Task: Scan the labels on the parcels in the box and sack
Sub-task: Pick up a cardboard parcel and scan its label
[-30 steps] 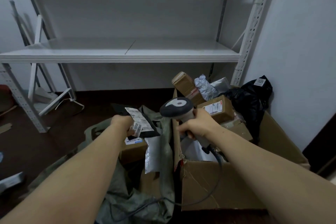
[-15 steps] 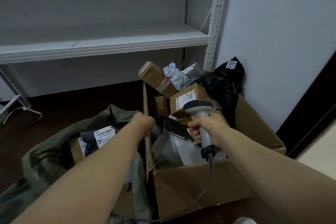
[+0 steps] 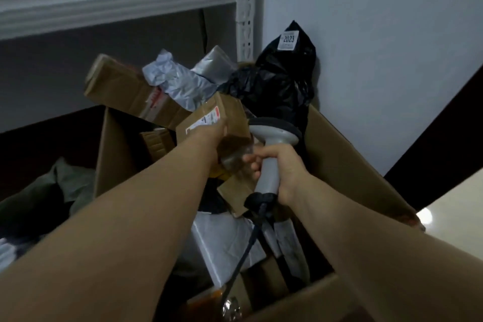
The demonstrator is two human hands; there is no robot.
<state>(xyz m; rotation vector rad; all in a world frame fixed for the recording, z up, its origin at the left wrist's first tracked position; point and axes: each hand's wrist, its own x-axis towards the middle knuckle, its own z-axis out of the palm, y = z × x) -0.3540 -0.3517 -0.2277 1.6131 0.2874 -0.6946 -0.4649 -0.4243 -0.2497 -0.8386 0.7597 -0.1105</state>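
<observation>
A big open cardboard box (image 3: 347, 165) holds several parcels. My left hand (image 3: 210, 136) reaches into it and grips a small brown carton (image 3: 230, 112) that bears a white label. My right hand (image 3: 281, 167) grips the handle of a grey barcode scanner (image 3: 274, 136), whose head sits just right of that carton. The scanner's dark cable (image 3: 248, 243) trails down into the box. The green sack (image 3: 52, 191) lies at the left, mostly cut off by my left forearm.
In the box are also a long brown carton (image 3: 125, 89), silver-grey mailers (image 3: 180, 81), a black bag (image 3: 282, 81) tagged 2023 and a white mailer (image 3: 222, 243). A white metal shelf (image 3: 117, 0) runs behind. A pale wall (image 3: 379, 47) stands right.
My left hand let go of the labelled black parcel in the sack, crossed the box wall and took hold of the small carton. The view swung right and closer to the box.
</observation>
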